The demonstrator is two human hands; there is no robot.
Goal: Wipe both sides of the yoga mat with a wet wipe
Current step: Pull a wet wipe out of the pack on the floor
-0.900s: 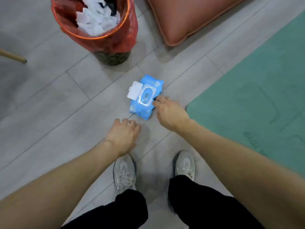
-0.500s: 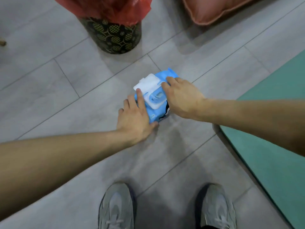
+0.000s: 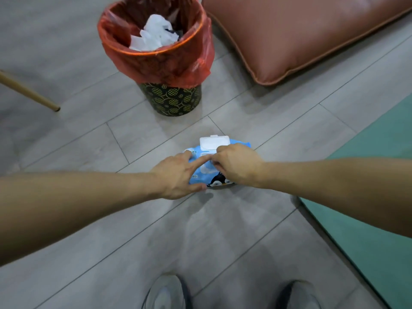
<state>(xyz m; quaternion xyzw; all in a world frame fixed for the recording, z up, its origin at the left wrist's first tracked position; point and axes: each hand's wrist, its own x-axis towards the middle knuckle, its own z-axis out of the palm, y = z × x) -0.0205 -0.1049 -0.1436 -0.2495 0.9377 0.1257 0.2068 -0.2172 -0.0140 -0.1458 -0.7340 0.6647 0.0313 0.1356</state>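
A blue pack of wet wipes [image 3: 219, 178] lies on the grey floor, its white flip lid [image 3: 214, 142] standing open at the far side. My left hand [image 3: 178, 175] lies on the pack's left end, fingers straight across its top and thumb at its near edge. My right hand [image 3: 236, 165] covers the pack's opening with fingertips bunched there; whether they pinch a wipe is hidden. The green yoga mat [image 3: 365, 219] lies flat on the floor to the right.
A waste bin with a red bag [image 3: 156, 54] holding crumpled white wipes stands beyond the pack. A brown cushion [image 3: 312, 34] lies at the back right. A wooden furniture leg [image 3: 29, 92] slants at the left. My two grey shoes [image 3: 166, 293] are at the bottom.
The pack has turned so its lid points away from me. Both hands have shifted onto its top, the right one now bunched over the opening. The view tilted up, showing the bin.
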